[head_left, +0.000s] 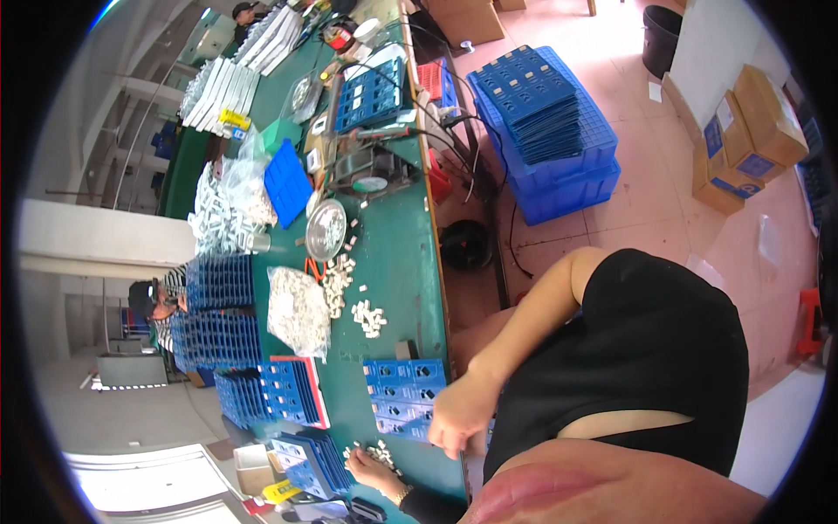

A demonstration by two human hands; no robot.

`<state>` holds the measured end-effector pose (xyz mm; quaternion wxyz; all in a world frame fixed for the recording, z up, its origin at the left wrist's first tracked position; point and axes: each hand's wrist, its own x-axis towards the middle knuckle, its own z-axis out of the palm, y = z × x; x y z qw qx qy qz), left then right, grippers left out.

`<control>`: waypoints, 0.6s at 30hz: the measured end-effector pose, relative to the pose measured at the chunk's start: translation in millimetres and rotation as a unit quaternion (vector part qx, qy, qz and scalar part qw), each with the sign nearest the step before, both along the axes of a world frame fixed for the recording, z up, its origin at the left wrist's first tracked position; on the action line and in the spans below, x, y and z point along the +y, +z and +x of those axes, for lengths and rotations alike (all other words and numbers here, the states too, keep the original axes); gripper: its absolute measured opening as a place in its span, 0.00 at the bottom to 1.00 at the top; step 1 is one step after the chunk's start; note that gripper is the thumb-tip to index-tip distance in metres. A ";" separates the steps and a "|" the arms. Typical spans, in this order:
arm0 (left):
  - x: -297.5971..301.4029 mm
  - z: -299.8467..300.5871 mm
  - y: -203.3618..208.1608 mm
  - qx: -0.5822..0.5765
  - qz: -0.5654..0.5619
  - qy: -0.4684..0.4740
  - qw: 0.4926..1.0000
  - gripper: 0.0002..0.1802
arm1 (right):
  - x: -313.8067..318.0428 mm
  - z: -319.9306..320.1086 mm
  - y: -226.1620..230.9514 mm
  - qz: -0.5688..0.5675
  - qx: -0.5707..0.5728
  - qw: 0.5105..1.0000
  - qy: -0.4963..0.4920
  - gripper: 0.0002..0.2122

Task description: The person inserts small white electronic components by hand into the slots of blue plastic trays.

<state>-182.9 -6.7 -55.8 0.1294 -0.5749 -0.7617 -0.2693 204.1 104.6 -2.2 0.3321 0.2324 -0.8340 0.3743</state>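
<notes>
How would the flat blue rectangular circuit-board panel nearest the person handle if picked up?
The panel is probably stiff, since it lies flat. Likely light: the similar stacked blue boards look thin. Its exposed small dark parts might be fragile.

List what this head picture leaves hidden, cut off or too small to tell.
Head view:
Right hand: its palm, hidden by its own back.
Left hand: its grip, too small to tell.
Left sleeve: cut off by the lower edge.
Nearest board: its fine markings, too small.

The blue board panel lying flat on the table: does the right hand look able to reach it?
Probably yes: the right hand is at the near edge of the blue board panel, and nothing visible blocks the way.
</notes>
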 end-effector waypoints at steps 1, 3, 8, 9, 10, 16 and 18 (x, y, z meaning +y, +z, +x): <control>0.6 -2.3 -1.7 0.002 -0.002 -0.007 1.000 0.13 | -2.5 1.6 -9.1 -0.002 0.002 1.000 -0.007 0.07; -4.6 -2.4 -2.5 -0.034 0.011 0.023 0.999 0.11 | -7.5 0.3 -27.0 -0.044 0.004 0.998 0.052 0.06; -4.6 -8.7 11.4 -0.245 0.108 0.062 0.962 0.10 | -1.7 24.7 -42.7 -0.051 0.039 0.998 0.017 0.06; -5.8 -16.8 12.5 -0.242 0.109 0.065 0.962 0.10 | 4.2 30.3 -42.6 -0.066 0.056 0.996 -0.027 0.06; -2.4 -18.9 15.7 -0.174 0.109 0.085 0.975 0.11 | 13.1 36.1 -40.5 -0.080 0.072 0.992 -0.071 0.06; -4.8 -48.9 27.7 -0.101 0.095 0.140 0.980 0.14 | 58.7 50.0 -32.7 -0.155 0.086 0.962 -0.206 0.04; -59.0 -113.9 18.9 -0.081 -0.025 0.220 0.972 0.14 | 62.2 32.6 -21.2 -0.134 0.101 0.972 -0.165 0.04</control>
